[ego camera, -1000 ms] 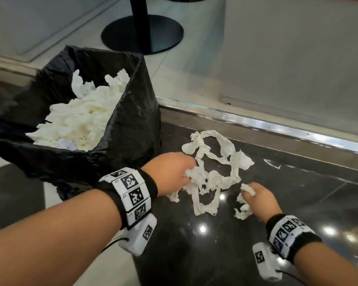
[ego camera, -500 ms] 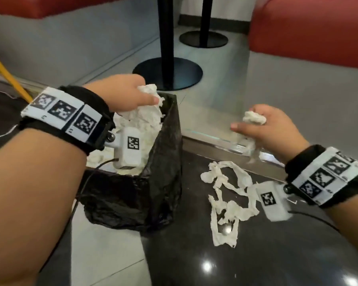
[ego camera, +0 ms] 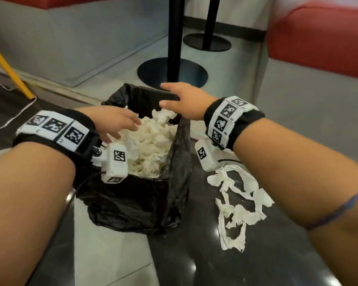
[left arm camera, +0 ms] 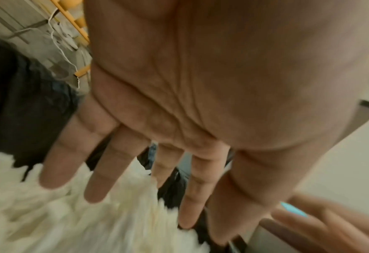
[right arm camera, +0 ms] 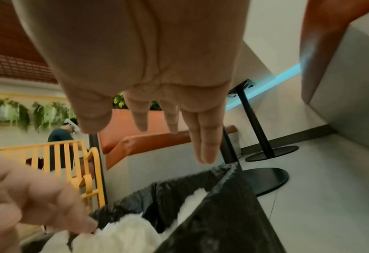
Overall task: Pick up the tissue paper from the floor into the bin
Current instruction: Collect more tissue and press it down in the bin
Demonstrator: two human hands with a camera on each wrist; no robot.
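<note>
Overhead, both hands' grip is slack: left hand (ego camera: 114, 120) and right hand (ego camera: 186, 102) hide part of the bin (ego camera: 132, 203) (wrist views blurred).

Both spread, empty hands, left hand (ego camera: 114, 120) and right hand (ego camera: 186, 100), above tissue-filled bin (ego camera: 136, 201); tissue strips (ego camera: 240, 205) beside it.

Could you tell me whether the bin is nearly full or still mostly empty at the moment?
Nearly full. Crumpled tissue paper is heaped to about the rim of the black-lined bin, with some pieces poking above its edge.

Floor (ego camera: 112, 254): bin (ego camera: 136, 203), tissue paper (ego camera: 240, 211), table base (ego camera: 172, 71).
</note>
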